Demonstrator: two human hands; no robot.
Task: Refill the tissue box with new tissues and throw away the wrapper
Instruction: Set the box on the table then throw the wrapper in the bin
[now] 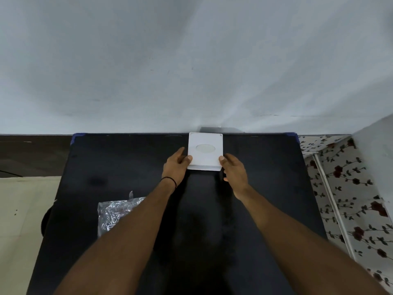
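A square white tissue box point(205, 151) with an oval opening in its top stands at the far middle of the black table point(127, 167), close to the wall. My left hand point(176, 167) grips its near left corner, thumb on top. My right hand point(234, 170) grips its near right corner the same way. A crinkled clear plastic wrapper point(116, 211) lies on the table to the left, partly hidden behind my left forearm. No tissue shows through the oval opening.
A pale wall point(191, 60) rises right behind the table's far edge. A flower-patterned surface point(348, 188) with a white strip lies to the right of the table. Pale floor point(19, 220) lies to the left.
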